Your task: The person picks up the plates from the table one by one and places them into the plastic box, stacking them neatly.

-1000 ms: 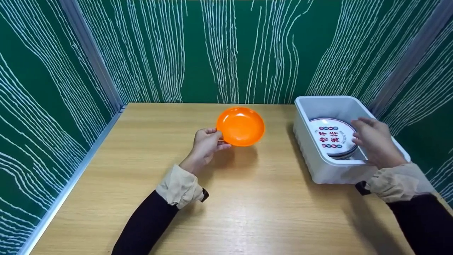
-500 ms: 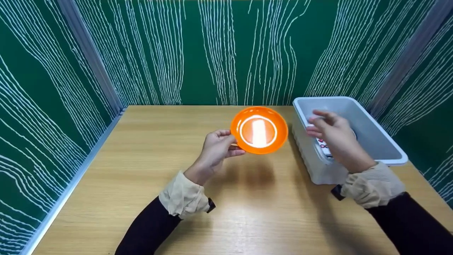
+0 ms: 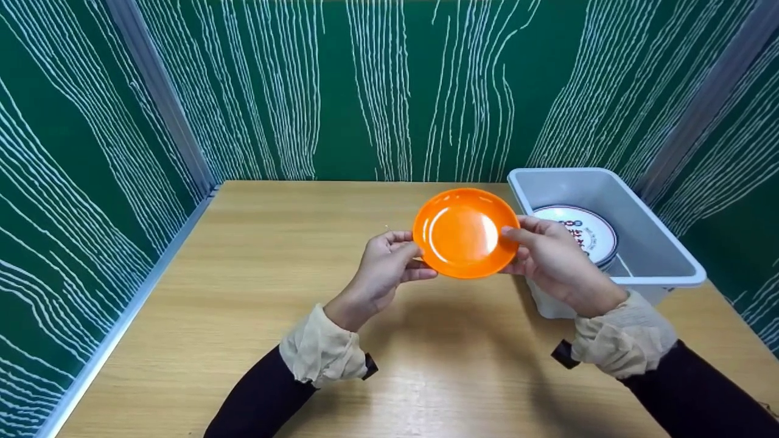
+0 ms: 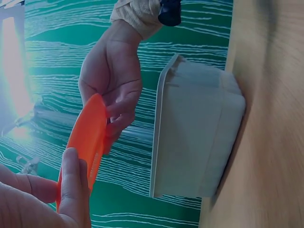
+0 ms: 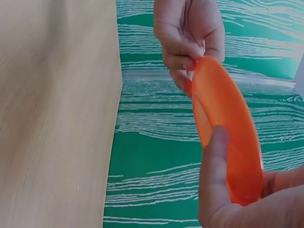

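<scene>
An orange plate (image 3: 459, 234) is held up above the table, its glossy inner face tilted towards the head camera. My left hand (image 3: 386, 271) pinches its left rim, thumb on the upper side and fingers beneath. On the opposite rim, my right hand (image 3: 560, 264) grips the plate with the thumb over the edge. Both wrist views show the orange plate (image 4: 88, 137) nearly edge-on between the two hands. Behind the right hand, several stacked white plates (image 3: 599, 234) with red and blue print lie in a grey bin (image 3: 657, 255); that hand partly hides them.
The grey bin stands at the right rear of the wooden table (image 3: 243, 292), its right part showing bare floor. Green panels (image 3: 335, 91) with white wavy lines enclose the back and both sides of the table.
My right hand has come left from over the bin and now grips the orange plate's right rim. The left hand has carried the plate rightwards and nearer.
</scene>
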`<state>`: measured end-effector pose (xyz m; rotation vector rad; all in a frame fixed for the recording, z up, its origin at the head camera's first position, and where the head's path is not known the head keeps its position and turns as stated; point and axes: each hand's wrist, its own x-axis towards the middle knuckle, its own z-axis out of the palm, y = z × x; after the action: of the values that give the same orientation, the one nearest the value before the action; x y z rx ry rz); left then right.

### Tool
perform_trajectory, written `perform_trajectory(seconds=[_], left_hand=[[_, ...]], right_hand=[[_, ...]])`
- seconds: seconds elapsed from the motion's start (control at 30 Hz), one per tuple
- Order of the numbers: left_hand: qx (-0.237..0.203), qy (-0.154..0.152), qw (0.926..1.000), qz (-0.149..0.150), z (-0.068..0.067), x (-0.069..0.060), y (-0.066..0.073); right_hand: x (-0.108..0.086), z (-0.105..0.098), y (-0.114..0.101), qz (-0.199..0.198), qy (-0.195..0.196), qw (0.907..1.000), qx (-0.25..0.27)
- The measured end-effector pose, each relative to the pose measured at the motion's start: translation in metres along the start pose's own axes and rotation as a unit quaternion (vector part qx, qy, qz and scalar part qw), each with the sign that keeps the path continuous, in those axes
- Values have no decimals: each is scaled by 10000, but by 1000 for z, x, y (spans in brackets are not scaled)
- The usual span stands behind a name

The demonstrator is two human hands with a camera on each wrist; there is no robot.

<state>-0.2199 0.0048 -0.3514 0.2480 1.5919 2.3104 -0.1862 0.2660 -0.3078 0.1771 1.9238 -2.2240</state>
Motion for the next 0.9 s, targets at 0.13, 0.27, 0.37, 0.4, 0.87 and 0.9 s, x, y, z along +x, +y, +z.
perform_trajectory(seconds=[0.13, 0.27, 0.37, 0.4, 0.87, 0.9], left_hand=[[-104, -116, 9998, 155, -2, 0, -3], [-178, -209, 9992, 299, -4, 1, -4], [-198, -202, 9991, 312, -6, 2, -4], [-190, -184, 9991, 324, -7, 2, -3], [-137, -87, 9997, -158, 12, 22, -18], [-148, -87, 9996, -240, 16, 24, -21]], right_hand=[[-3, 1, 2, -114, -15, 9999, 98], [-4, -3, 1, -165, -19, 9997, 174], [-5, -11, -2, -181, -32, 9993, 316], [-5, -14, -3, -190, -26, 9991, 387], [-14, -82, -13, -199, 673, 9856, 1542], [-14, -88, -13, -163, 771, 9835, 1627]])
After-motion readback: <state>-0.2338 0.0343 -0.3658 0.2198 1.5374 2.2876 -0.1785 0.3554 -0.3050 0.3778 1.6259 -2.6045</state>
